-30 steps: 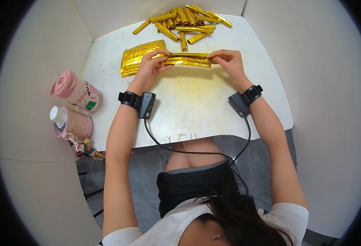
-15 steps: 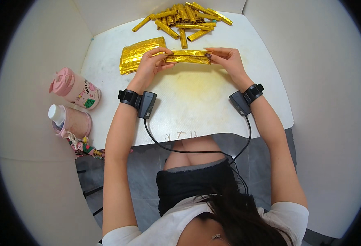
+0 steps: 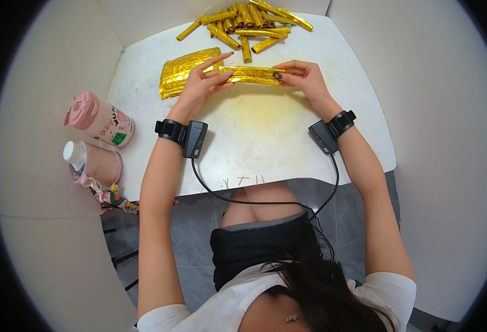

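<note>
So the left hand (image 3: 202, 84) is pinching one end of a folded gold foil strip (image 3: 252, 76), and the right hand (image 3: 305, 81) is gripping the other. It's basically stretching between them over the white table (image 3: 265, 149). Flat gold foil sheets (image 3: 181, 71) are lying near the left hand, gold tubes (image 3: 244, 19) are piling up farther back, and a pink bottle (image 3: 100, 115) is sitting off left.

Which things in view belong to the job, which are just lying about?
In use, by the look of it:
- gold foil strip, between left hand and right hand
- flat gold foil stack
- piled gold foil tubes

Apparently just there:
- pink-lidded bottle
- pink holder
- white-capped bottle
</note>
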Available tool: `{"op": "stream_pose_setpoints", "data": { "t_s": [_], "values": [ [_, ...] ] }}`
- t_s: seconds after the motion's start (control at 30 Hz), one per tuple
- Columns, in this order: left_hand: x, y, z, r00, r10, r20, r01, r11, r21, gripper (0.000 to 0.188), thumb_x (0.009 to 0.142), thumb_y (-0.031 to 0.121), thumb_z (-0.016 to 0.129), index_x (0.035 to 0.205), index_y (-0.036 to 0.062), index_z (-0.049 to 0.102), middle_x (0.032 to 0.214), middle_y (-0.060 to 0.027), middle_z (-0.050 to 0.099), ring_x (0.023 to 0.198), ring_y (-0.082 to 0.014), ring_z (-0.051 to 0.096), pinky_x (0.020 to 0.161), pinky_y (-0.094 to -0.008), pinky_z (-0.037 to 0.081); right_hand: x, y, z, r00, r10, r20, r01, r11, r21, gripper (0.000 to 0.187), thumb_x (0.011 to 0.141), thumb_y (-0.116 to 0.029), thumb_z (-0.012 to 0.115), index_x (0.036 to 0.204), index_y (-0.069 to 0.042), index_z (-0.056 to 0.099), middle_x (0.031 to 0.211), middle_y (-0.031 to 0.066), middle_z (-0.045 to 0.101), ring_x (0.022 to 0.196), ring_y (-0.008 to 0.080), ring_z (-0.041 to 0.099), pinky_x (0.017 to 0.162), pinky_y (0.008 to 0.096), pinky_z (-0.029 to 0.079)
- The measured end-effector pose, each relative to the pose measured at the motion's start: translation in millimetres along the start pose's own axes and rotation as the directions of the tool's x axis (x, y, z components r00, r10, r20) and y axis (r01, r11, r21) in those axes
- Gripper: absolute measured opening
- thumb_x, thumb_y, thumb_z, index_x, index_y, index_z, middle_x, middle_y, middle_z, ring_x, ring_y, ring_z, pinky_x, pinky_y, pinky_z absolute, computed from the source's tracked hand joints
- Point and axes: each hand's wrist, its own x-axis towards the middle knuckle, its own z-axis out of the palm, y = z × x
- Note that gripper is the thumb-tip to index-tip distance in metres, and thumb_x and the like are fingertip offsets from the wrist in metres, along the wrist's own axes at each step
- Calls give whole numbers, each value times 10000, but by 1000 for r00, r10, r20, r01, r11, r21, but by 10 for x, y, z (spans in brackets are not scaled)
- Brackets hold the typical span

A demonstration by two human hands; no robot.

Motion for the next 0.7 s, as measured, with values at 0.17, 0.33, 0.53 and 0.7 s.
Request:
{"op": "stream_pose_setpoints", "data": {
  "t_s": [0.17,0.33,0.53,0.7],
  "values": [
    [0,30,15,999,-43,18,41,997,70,369,899,69,644,1260,30,580,1023,-60,673,858,-62,640,780,-169,556,-44,-63,-38,994,-108,21,110,963,-248,211,825,-71,692,1024,-2,708,949,86,711,779,90,668,682,192,513],
    [-7,5,-16,995,-92,29,88,990,107,389,874,58,675,1252,37,587,1013,-38,671,877,-56,634,772,-157,545,-35,-123,33,994,-108,28,111,982,-153,228,839,-39,669,1060,11,690,960,85,708,781,97,673,694,199,533],
    [-41,55,86,988,-114,108,95,981,169,377,876,54,666,1244,25,586,996,-43,676,822,-61,648,724,-172,553,10,-32,-42,993,-36,109,50,990,-133,202,831,-13,659,1027,26,693,974,113,706,850,126,681,754,227,544],
    [-130,205,142,911,-272,310,160,926,342,421,883,95,662,1274,-2,541,918,-32,680,650,-71,644,597,-178,529,-2,-48,-37,971,-166,173,178,983,-54,147,804,18,659,941,27,712,978,148,708,910,168,679,837,267,525]
  ]
}}
